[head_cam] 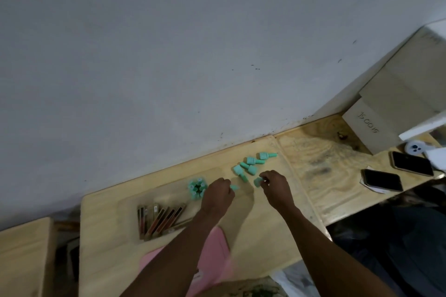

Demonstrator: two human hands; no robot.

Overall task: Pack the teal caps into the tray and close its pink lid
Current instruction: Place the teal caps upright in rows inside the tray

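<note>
Several loose teal caps (252, 164) lie on the wooden table near the wall. A clear tray (169, 196) sits to their left with a cluster of teal caps (196, 188) standing in its far corner and several brown tubes (159, 220) lying in it. Its pink lid (214, 258) lies open toward me, partly under my left forearm. My left hand (218, 196) is closed on a teal cap (234, 187) at the tray's right edge. My right hand (275, 185) pinches another teal cap (257, 181) just below the loose pile.
Two dark phones (382, 179) (411, 163) lie at the right on the table. Cardboard boxes (391, 108) stack in the far right corner beside a small white device (414, 147). A grey wall runs along the table's back edge. A second wooden surface (24, 258) sits at the left.
</note>
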